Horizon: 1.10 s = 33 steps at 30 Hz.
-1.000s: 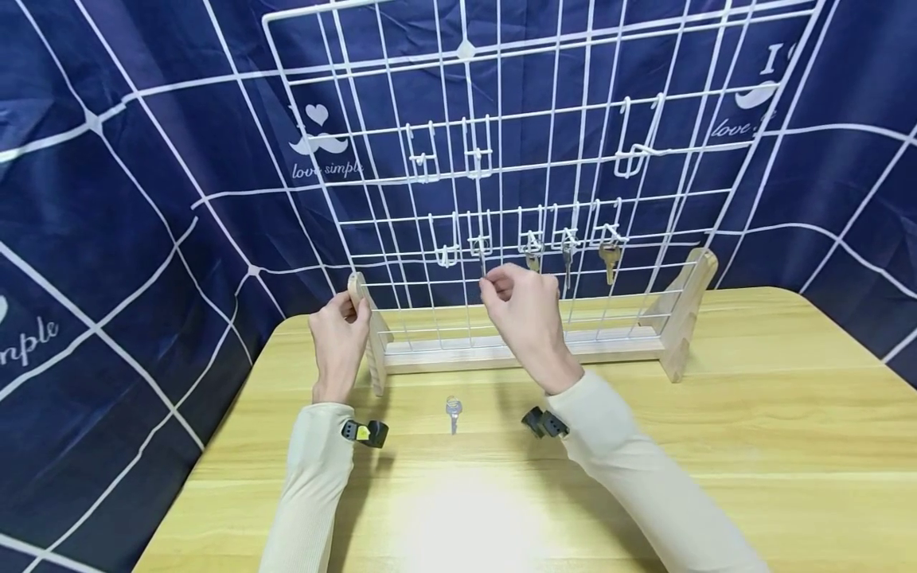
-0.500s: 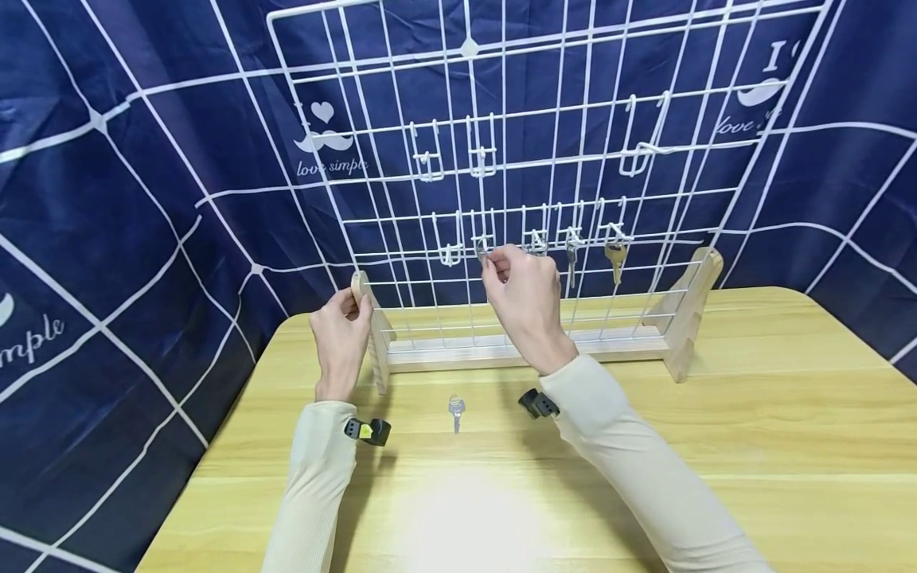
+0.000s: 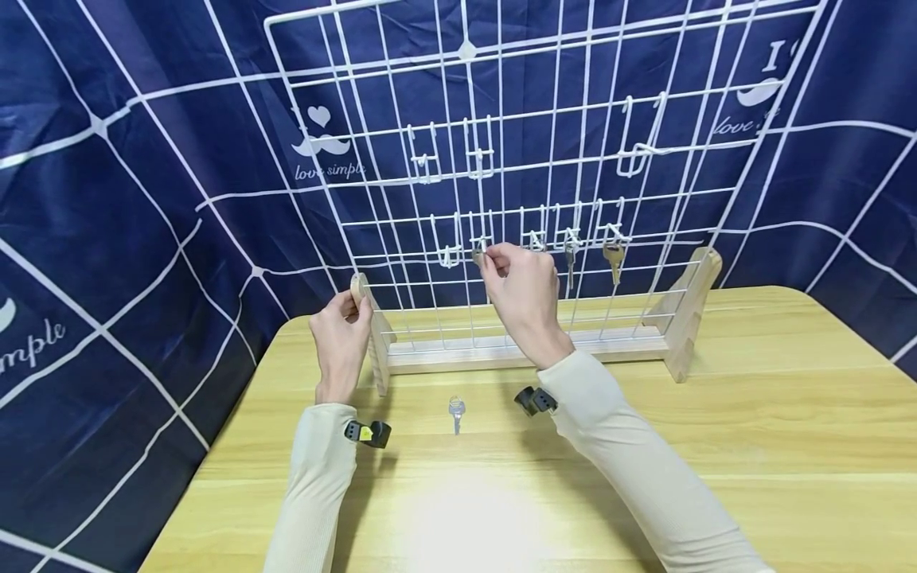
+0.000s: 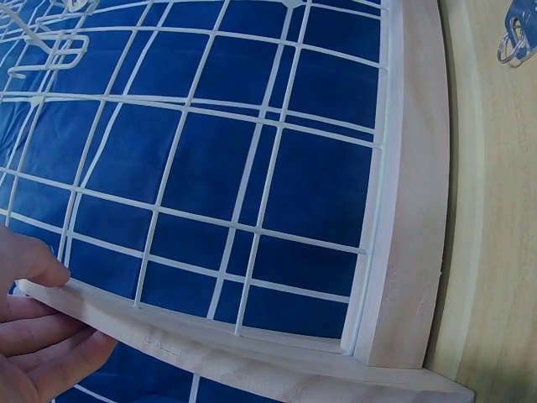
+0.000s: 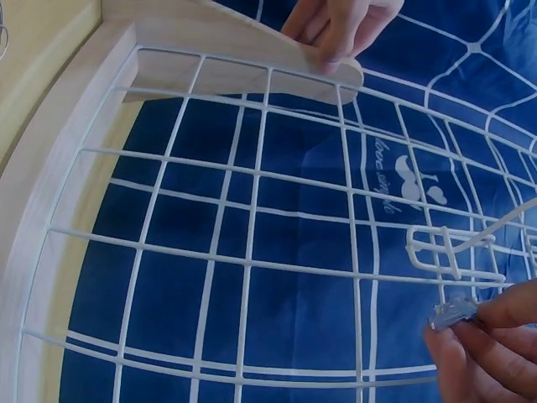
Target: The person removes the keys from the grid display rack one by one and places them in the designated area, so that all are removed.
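My left hand (image 3: 340,338) grips the rounded top of the wooden side support (image 4: 210,353) of a white wire grid rack, thumb on one face and fingers on the other. In the right wrist view, my right hand (image 5: 499,344) pinches a silvery key (image 5: 453,312) between thumb and fingers, close under a white wire hook (image 5: 436,248). Seen from the head, the fingers cover most of that key at the lower row of hooks. Another silver key (image 3: 456,410) with a ring lies flat on the table in front of the rack.
Right of my right hand, a dark key (image 3: 570,259) and a brass key (image 3: 614,256) hang from hooks; one more is mostly hidden behind the hand. An upper row also has hooks (image 3: 481,159). Blue patterned cloth (image 3: 143,278) surrounds the wooden table (image 3: 716,446).
My right hand has moved slightly up toward the hook, and its fingers now cover more of the held key. The left hand stays on the side support.
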Each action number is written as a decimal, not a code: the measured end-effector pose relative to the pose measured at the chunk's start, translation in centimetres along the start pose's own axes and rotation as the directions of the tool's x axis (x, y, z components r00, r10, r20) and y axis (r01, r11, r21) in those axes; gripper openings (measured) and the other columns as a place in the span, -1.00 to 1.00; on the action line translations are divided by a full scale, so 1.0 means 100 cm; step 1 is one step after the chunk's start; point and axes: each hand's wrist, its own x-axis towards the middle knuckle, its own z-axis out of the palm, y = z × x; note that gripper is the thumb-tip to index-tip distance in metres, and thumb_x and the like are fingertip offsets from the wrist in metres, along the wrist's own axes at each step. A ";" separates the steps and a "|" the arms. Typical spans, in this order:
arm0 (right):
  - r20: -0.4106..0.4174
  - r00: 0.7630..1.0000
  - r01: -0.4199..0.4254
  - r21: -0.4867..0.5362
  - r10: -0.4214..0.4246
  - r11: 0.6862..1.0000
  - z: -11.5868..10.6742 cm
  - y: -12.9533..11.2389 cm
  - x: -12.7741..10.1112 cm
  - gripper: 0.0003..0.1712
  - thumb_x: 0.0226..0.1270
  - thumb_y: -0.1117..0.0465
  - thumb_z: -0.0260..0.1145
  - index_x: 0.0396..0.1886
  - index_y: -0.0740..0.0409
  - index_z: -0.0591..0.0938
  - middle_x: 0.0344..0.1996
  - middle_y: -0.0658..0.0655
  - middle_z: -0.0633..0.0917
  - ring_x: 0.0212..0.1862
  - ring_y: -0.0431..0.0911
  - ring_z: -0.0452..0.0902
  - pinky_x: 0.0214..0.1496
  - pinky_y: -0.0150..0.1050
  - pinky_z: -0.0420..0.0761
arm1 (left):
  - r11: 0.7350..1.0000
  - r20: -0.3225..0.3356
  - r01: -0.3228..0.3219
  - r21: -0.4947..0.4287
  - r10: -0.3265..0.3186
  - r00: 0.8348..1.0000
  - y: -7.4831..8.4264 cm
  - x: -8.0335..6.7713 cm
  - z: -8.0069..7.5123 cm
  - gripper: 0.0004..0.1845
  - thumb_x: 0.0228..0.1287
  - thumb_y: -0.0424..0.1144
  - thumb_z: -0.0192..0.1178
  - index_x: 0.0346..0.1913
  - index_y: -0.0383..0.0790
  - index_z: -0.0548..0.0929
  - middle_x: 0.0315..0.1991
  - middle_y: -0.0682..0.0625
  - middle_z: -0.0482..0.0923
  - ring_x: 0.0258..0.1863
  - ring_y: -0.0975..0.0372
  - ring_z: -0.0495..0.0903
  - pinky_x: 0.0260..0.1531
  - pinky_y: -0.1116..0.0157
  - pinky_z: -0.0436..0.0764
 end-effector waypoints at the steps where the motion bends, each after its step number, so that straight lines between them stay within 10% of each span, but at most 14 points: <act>1: -0.002 1.000 -0.001 0.007 0.001 1.000 0.000 0.000 0.000 -0.83 0.50 0.34 0.44 -0.13 0.42 0.83 -0.31 0.30 0.86 -0.32 0.15 0.84 -0.21 0.09 0.79 | 1.000 0.000 0.002 -0.002 -0.002 1.000 0.000 0.000 0.000 -0.76 0.46 -0.47 0.27 0.01 -0.64 0.76 -0.17 -0.41 0.80 -0.20 -0.16 0.84 -0.12 0.00 0.80; 33: -0.094 0.988 0.136 0.168 -0.121 0.976 -0.018 -0.004 -0.014 -0.91 0.41 0.46 0.38 -0.26 0.46 0.76 -0.41 0.30 0.82 -0.40 0.14 0.78 -0.28 -0.24 0.78 | 1.000 0.002 -0.001 0.005 0.001 1.000 0.000 0.000 0.001 -0.77 0.47 -0.49 0.24 -0.01 -0.64 0.76 -0.17 -0.42 0.79 -0.21 -0.18 0.84 -0.11 -0.08 0.81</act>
